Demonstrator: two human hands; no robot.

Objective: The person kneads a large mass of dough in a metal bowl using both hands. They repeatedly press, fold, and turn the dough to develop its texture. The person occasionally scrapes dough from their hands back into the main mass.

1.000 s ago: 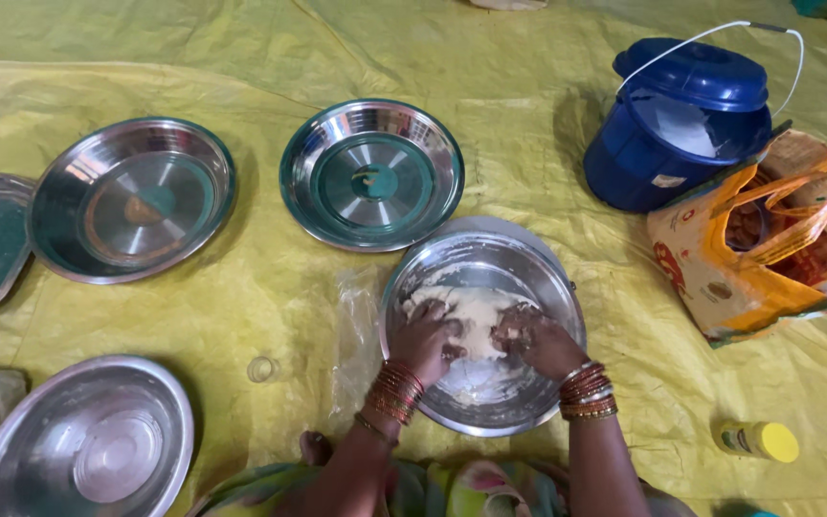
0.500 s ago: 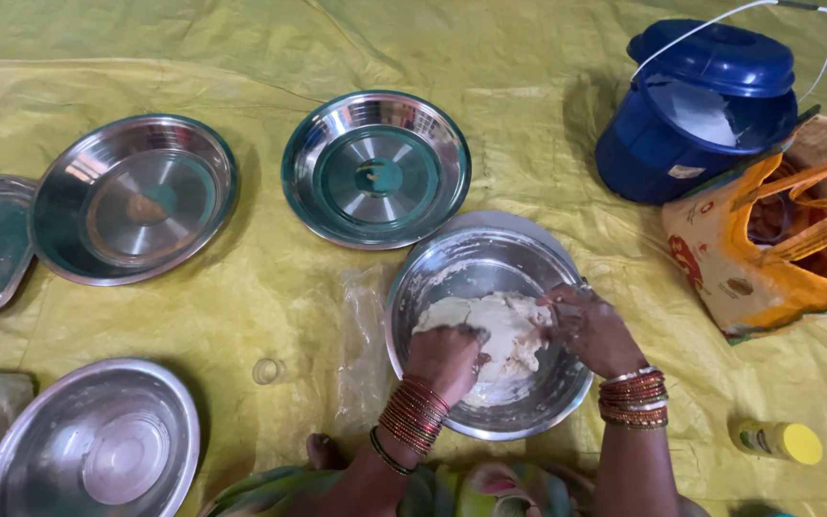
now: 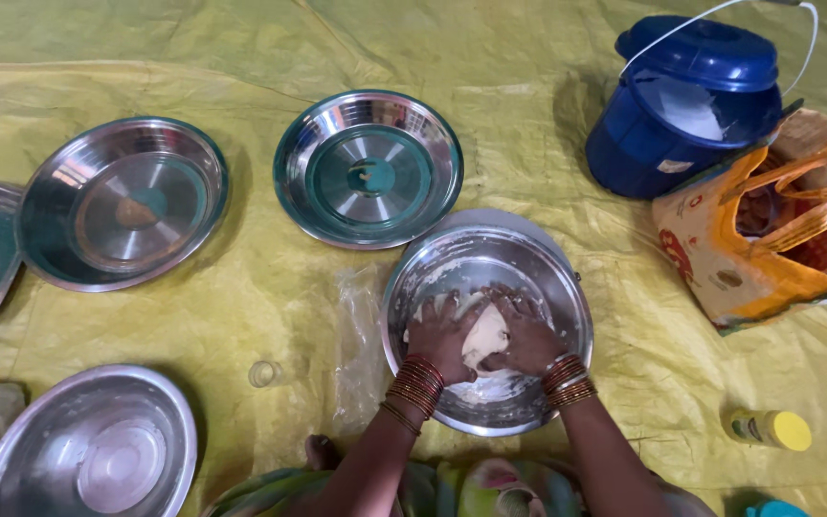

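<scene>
Both hands have drawn together since half a second ago: my right hand (image 3: pixel 526 335), which was lifted toward the far right rim, now sits low in the middle of the steel bowl (image 3: pixel 487 321), and my left hand (image 3: pixel 442 337) has slid in beside it. Between them lies the pale dough (image 3: pixel 486 335), a lump resting on the bowl's floor slightly toward my side. I see the fingers (image 3: pixel 433 324) of my left hand curled over the dough's left edge, and those of the right bent over its right and upper edge, so the lump is pressed from both flanks with only its centre showing. Both hands are half closed around it, touching it; whether they grip beneath it I cannot tell. Bangles ring both wrists, and smears of white cling to the bowl wall.

Beyond the bowl, just touching its far rim, sits a steel plate (image 3: pixel 368 168). To its left lies another steel plate (image 3: pixel 124 203), and a second bowl (image 3: pixel 88 450) rests near my left knee. A blue lidded bucket (image 3: pixel 686 101) stands at far right with an orange bag (image 3: pixel 763 235) just beside it, and a small yellow-capped bottle (image 3: pixel 770 429) lies on the yellow sheet (image 3: pixel 241 306) to my right.
</scene>
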